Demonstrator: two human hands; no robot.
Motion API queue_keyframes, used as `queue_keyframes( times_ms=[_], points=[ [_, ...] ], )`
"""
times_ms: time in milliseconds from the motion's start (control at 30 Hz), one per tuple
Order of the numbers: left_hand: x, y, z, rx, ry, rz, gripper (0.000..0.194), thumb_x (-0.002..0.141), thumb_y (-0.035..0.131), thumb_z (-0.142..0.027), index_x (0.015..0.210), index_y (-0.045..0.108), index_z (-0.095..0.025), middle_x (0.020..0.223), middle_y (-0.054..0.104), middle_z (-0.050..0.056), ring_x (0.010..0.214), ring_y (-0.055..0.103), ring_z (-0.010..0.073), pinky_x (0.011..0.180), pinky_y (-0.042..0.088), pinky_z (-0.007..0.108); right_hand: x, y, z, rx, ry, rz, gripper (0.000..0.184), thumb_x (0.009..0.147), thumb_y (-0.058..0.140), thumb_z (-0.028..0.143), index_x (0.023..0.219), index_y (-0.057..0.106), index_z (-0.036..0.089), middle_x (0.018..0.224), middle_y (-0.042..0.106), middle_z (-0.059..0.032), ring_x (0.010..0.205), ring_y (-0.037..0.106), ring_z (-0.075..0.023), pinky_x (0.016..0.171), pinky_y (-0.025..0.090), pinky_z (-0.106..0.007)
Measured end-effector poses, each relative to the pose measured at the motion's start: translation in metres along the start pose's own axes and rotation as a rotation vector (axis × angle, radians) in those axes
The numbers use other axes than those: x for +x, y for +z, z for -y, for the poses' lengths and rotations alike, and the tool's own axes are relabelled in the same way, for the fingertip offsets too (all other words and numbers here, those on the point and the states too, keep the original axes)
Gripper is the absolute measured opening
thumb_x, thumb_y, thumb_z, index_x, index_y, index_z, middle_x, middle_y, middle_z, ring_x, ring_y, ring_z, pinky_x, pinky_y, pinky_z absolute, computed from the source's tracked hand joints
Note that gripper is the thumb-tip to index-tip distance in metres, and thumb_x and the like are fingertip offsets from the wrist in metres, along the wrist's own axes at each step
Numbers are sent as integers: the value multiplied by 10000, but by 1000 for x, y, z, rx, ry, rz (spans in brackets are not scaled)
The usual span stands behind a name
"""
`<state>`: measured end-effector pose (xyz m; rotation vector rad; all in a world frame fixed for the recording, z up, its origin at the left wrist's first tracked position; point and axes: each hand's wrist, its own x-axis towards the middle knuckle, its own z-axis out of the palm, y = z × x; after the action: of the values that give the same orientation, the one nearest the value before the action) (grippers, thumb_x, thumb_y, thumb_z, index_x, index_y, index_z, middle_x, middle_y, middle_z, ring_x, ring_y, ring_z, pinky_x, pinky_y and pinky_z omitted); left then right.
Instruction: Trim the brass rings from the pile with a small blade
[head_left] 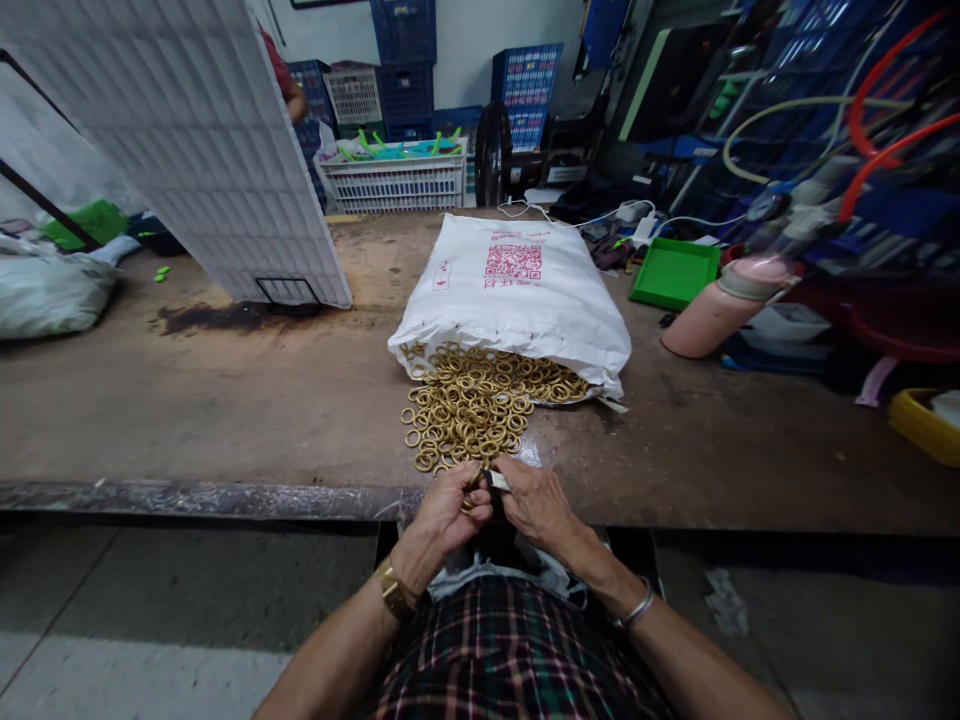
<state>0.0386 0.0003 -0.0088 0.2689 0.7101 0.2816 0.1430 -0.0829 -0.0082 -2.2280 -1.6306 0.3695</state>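
Observation:
Gold-coloured rings [469, 410] spill in a heap from the mouth of a white sack [480, 285] printed in red, lying on its side on the table. At the table's front edge my left hand [454, 510] is closed on a few of the rings. Close against it, my right hand [536, 500] pinches a small tool with a white and dark part [496, 481]; its exact kind is too small to make out. The two hands meet just in front of the heap, fingertips almost touching.
A white ribbed panel [225, 150] stands at the left of the wooden table [225, 420]. On the right are a green tray [675, 272] and a pink bottle [724, 310]. A white crate [397, 182] and a black fan [493, 155] stand behind. Part of another person's arm [294, 100] shows behind the panel.

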Motion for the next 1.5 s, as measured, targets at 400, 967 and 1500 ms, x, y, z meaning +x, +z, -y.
queue_keyframes(
  times_ms=[400,967,1500],
  points=[
    [-1,8,-4,-29,-17,-85,272,785,510,-98,617,307,-171,479,268,-96,328,226,-1,334,162,108,7,2,12,-146,128,44,238,719,393,74,898,517,172,850,639,-67,710,561,-160,559,244,-261],
    [-12,-9,-3,49,-86,140,80,736,555,-177,795,546,-124,614,546,14,467,505,77,371,336,144,50,-10,-23,-154,346,-163,226,834,426,353,882,565,182,746,643,-75,627,560,-155,536,249,-247],
    [-1,-1,-3,44,-85,103,218,732,609,-248,626,458,-133,527,483,-26,413,450,57,338,277,129,50,-26,-40,-56,233,-315,162,808,427,241,802,578,181,742,614,-34,649,520,-136,568,284,-235]
  ],
)
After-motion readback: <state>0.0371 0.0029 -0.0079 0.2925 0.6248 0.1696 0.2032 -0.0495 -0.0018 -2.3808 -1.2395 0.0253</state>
